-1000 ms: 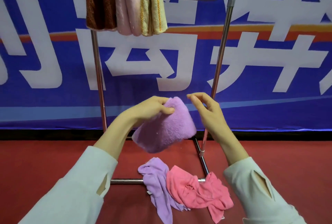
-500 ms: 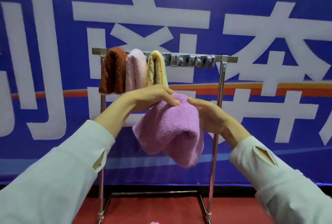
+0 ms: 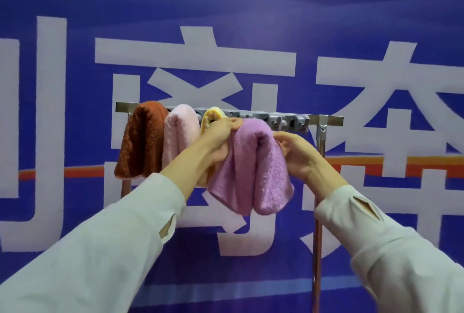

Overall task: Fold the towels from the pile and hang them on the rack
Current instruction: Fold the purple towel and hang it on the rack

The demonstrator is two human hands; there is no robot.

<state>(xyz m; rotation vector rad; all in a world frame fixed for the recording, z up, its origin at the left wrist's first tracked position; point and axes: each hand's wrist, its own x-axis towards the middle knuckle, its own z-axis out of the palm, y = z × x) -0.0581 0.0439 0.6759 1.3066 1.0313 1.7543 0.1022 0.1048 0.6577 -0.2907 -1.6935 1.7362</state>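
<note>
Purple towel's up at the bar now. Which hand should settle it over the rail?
Probably the left hand: it grips the purple towel at its top fold, beside the yellow towel. The right hand only steadies the side.

Long pale whitish sleeves on both arms, each cuff [image 3: 168, 202] with an open slit [image 3: 369, 208] near the wrist; bare hands, no jewellery visible

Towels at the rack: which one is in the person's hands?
The purple towel, gripped by the left hand and right hand. The brown towel, pink towel and yellow towel hang untouched.
</note>
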